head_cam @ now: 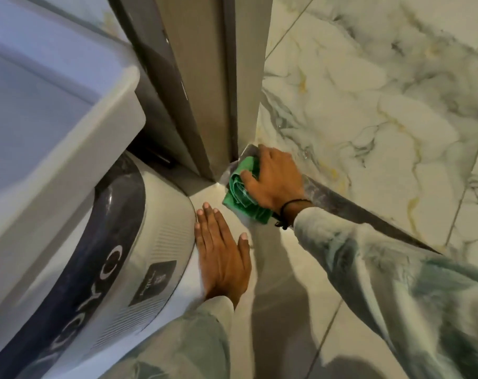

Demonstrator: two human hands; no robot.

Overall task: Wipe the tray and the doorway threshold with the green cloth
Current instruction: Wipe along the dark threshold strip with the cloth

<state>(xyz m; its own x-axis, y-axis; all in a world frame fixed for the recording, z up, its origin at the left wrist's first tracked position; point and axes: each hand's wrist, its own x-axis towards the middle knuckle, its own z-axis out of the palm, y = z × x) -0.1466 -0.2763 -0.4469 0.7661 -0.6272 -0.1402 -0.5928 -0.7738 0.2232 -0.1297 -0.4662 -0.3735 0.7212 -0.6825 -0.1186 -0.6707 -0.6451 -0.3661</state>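
Note:
My right hand (276, 181) grips the bunched green cloth (242, 199) and presses it onto the dark doorway threshold (350, 207) right at the foot of the grey door frame (205, 91). The threshold strip runs from there down to the right between the marble tiles. My left hand (223, 255) lies flat, fingers spread, on the pale floor beside a rounded white and dark appliance (117, 255). A white tray or tub (68, 127) fills the upper left above that appliance.
Marble-patterned floor tiles (382, 105) spread across the right. The door frame stands upright close behind the cloth. The rounded appliance and the white tub crowd the left side. My sleeves reach in from the bottom.

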